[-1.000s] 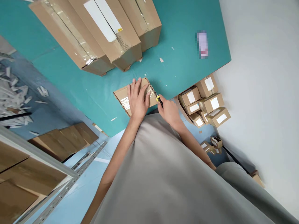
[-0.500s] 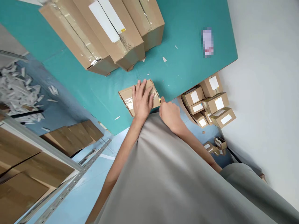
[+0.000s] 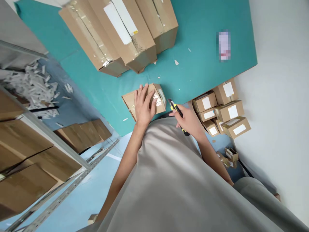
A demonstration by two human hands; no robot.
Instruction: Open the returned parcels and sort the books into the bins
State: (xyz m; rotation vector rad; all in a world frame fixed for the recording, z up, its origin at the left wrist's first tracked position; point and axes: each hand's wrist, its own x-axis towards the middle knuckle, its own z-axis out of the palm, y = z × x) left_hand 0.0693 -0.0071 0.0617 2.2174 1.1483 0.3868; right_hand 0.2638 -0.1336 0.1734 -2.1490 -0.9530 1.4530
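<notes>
A small cardboard box [image 3: 130, 100] with clear tape lies at the near edge of the green-topped table [image 3: 200, 67]. My left hand [image 3: 144, 106] rests flat on its top, fingers stretched out and somewhat apart. To the right of the box, my right hand [image 3: 187, 117] is closed round a black and yellow utility knife [image 3: 177, 109]. The knife's tip points up and left, a short way off the box's right end, which carries a pale label. Part of the knife's handle is hidden by my fingers.
Three larger taped boxes [image 3: 130, 35] stand at the back of the table. A blurred pale item [image 3: 224, 45] lies at the right. Labelled boxes [image 3: 223, 106] are stacked below the table's right side. A metal shelf [image 3: 72, 158] with cartons and white scraps [image 3: 36, 85] are at left.
My right hand has drawn the knife back from the box's right edge, so more of the knife shows. My left hand stays on the box, which appears slightly tilted. The view has shifted.
</notes>
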